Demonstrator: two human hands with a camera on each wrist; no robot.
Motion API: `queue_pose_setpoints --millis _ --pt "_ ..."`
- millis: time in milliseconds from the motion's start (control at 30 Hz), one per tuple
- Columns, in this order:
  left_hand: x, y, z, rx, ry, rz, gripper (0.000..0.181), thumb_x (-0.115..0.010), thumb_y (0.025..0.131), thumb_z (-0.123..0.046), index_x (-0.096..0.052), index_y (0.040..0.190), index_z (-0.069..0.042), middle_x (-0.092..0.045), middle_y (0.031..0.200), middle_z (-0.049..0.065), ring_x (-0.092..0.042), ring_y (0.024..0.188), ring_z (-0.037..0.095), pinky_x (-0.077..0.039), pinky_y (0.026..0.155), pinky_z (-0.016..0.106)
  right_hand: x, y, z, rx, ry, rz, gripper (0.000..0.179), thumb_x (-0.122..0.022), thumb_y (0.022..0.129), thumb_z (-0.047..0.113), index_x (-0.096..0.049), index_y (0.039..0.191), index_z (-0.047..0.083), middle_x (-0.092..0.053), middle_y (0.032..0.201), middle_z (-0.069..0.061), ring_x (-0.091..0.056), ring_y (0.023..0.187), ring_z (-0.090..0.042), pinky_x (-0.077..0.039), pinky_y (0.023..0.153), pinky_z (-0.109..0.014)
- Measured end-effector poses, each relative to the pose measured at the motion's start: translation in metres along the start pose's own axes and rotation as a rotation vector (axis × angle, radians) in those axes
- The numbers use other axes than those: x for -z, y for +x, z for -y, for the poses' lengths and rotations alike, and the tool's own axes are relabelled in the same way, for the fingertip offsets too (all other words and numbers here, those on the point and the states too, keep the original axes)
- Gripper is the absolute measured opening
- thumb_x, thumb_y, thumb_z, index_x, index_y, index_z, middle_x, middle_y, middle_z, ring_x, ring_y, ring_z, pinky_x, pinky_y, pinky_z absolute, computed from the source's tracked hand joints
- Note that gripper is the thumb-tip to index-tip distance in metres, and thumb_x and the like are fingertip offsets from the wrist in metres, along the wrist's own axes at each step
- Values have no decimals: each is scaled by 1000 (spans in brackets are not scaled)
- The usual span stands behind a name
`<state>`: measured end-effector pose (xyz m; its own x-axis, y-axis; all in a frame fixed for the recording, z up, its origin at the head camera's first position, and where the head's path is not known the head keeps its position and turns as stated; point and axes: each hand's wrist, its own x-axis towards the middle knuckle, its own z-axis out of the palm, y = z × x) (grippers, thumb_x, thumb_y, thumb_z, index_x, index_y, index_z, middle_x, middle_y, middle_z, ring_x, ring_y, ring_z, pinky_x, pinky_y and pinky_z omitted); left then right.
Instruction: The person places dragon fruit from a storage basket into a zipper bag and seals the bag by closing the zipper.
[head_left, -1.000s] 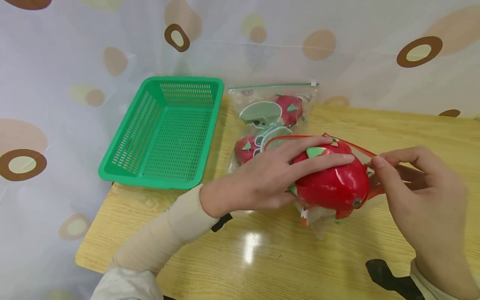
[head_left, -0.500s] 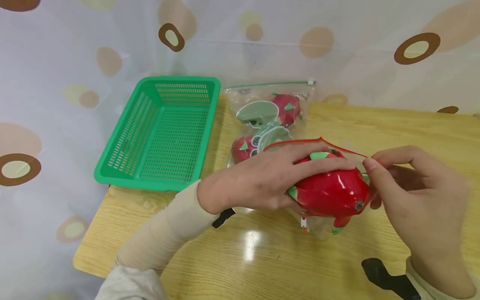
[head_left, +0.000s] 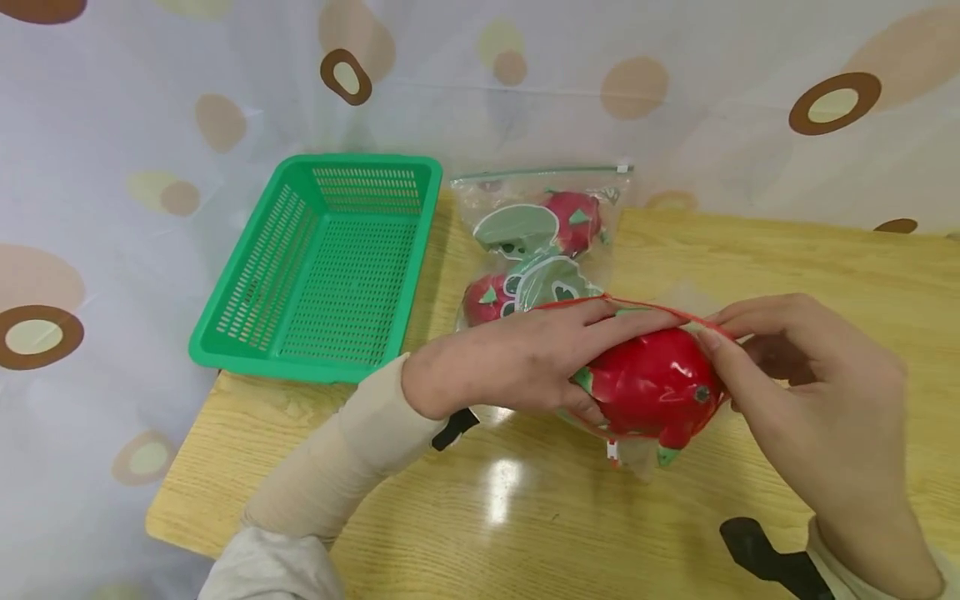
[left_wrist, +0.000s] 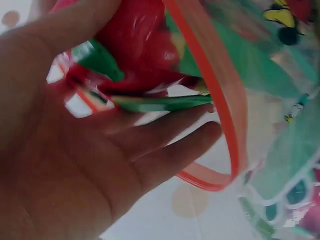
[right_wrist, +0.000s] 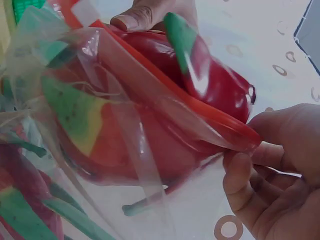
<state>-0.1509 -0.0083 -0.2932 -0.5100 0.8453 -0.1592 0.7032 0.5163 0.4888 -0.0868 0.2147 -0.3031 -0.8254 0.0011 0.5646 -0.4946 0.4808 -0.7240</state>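
Note:
My left hand (head_left: 517, 354) grips a glossy red dragon fruit (head_left: 656, 375) with green-tipped scales, fingers over its top and thumb on its near side. Around the fruit runs the red-edged mouth of a clear zip bag; in the right wrist view its red zip strip (right_wrist: 165, 82) crosses the fruit, whose lower part shows through the plastic. My right hand (head_left: 817, 392) pinches that strip at the right between thumb and fingers. A white slider (head_left: 612, 450) hangs at the bag's near side. Most of the bag is hidden below the fruit and hands.
Behind my hands lies a second clear zip bag with a green zip (head_left: 543, 172), holding dragon fruits (head_left: 577, 221). A green slotted basket (head_left: 300, 368) stands on the left of the wooden table (head_left: 862, 267). A patterned curtain (head_left: 712, 50) borders the back.
My right hand has moved left, drawing the bag's red edge closer over the dragon fruit. The fruit has shifted slightly left and lower, still in my left hand.

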Motion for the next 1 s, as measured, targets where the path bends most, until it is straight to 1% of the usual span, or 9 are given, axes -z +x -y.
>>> queue_pose_setpoints --millis 100,200,333,433,533,600,667,767,1000 --pt "-8 -6 1 55 7 -65 100 -78 80 -43 -16 158 -36 -44 147 -2 -44 131 11 -52 97 24 1 3 0 15 -38 11 15 -77 76 -9 -73 89 -5 -72 86 1 -56 53 3 -49 58 -7" --pt "-18 -14 7 125 76 -254 90 -73 84 -49 -23 156 -27 -56 137 0 -60 113 10 -56 82 23 4 6 -2 16 -44 -8 15 -76 77 -10 -73 91 -6 -71 86 6 -56 53 4 -48 56 -7" --pt "-36 -20 21 254 234 -467 76 -69 88 -51 -38 144 -11 -61 114 6 -62 80 11 -51 56 22 3 7 -6 -19 -37 -7 17 -74 78 -13 -72 94 -8 -69 89 13 -56 53 3 -49 56 -7" --pt "-47 -21 31 312 305 -461 64 -68 91 -46 -45 135 -7 -59 97 8 -57 67 12 -46 48 22 1 4 -8 -38 -26 -11 17 -73 77 -14 -72 93 -9 -68 88 14 -57 53 3 -49 57 -6" --pt "-51 -21 38 350 143 -333 47 -63 97 -37 -47 130 -8 -59 78 5 -54 54 12 -42 46 21 3 3 -10 -62 -25 -32 13 -73 80 -11 -71 92 -9 -68 85 12 -56 52 2 -50 56 -6" --pt "-53 -22 41 375 -106 -247 33 -58 101 -29 -47 125 -9 -60 70 2 -54 49 12 -43 46 22 4 4 -10 -75 -21 -41 11 -73 81 -9 -71 92 -9 -69 84 11 -56 51 1 -50 56 -7" --pt "-52 -22 43 399 -345 -223 29 -52 103 -21 -47 129 -10 -62 70 2 -57 49 13 -46 48 23 5 4 -10 -100 -24 -43 11 -73 83 -5 -71 92 -8 -69 84 10 -57 51 1 -50 55 -8" --pt "-45 -23 41 372 -579 -296 29 -45 104 -13 -49 133 -10 -64 72 4 -61 49 18 -52 51 29 9 5 -12 -148 -41 -67 12 -73 83 -4 -70 94 -9 -69 86 13 -57 52 2 -49 53 -7" --pt "-16 -27 19 234 -655 -447 36 -44 102 -8 -53 136 -13 -61 67 7 -58 47 21 -58 58 30 24 10 -17 -249 -158 -129 9 -69 89 2 -71 95 9 -63 85 16 -50 49 4 -44 51 -5"
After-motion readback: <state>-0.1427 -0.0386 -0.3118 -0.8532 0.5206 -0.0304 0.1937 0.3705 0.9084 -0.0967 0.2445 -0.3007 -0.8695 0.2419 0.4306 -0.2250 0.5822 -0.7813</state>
